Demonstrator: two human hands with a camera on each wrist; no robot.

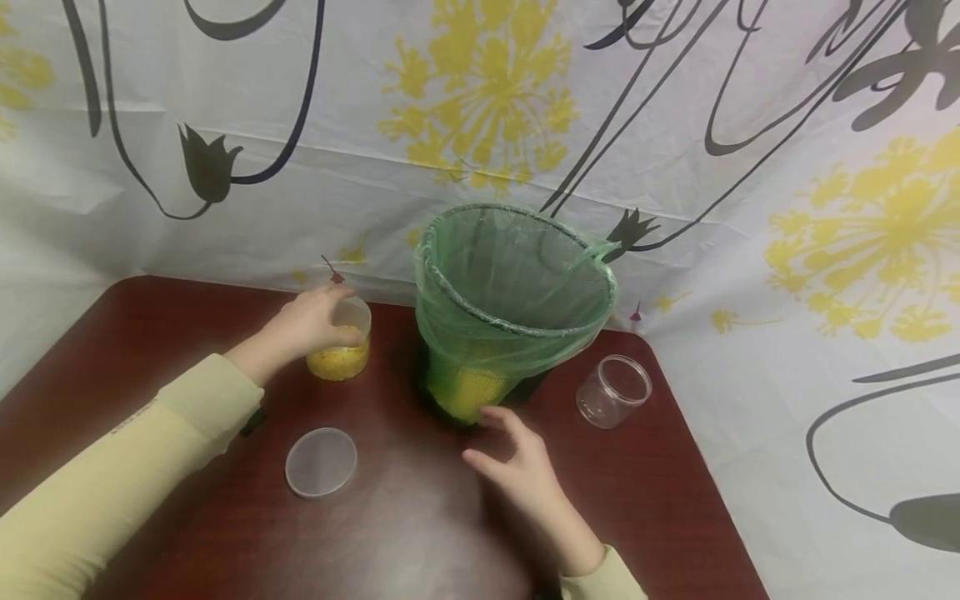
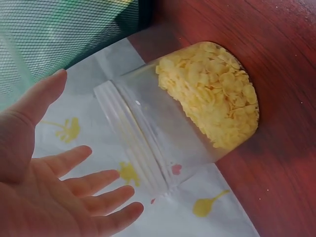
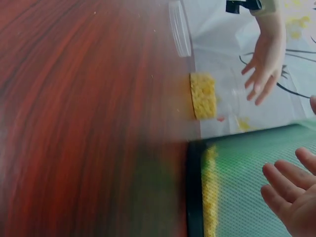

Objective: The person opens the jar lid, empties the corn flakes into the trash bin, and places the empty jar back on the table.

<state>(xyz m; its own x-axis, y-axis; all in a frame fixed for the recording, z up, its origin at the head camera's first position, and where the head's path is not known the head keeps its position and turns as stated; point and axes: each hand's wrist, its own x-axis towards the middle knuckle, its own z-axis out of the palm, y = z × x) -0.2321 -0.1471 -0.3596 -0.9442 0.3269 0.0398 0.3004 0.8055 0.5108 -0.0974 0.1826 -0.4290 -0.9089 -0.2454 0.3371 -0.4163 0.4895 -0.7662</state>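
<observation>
My left hand [image 1: 307, 323] is at the top of a clear plastic jar [image 1: 339, 364] partly filled with yellow flakes. In the left wrist view its fingers [image 2: 101, 203] are spread and extended beside the open rim, thumb held apart, with nothing in its grasp. A mesh wastebasket [image 1: 442, 392] lined with a thin green bag [image 1: 487, 350] stands in the middle, yellow showing through its lower part. My right hand [image 1: 525, 471] is at the near side of the basket, thumb and fingers apart and holding nothing. The right wrist view shows its loosely extended fingers [image 3: 291, 174] in front of the mesh.
A flat round translucent lid [image 1: 321, 462] lies on the dark red table [image 1: 405, 533], nearer me than the flake jar. Right of the basket stands another clear jar [image 1: 613, 392] without a lid. A patterned curtain [image 1: 315, 192] hangs behind the table.
</observation>
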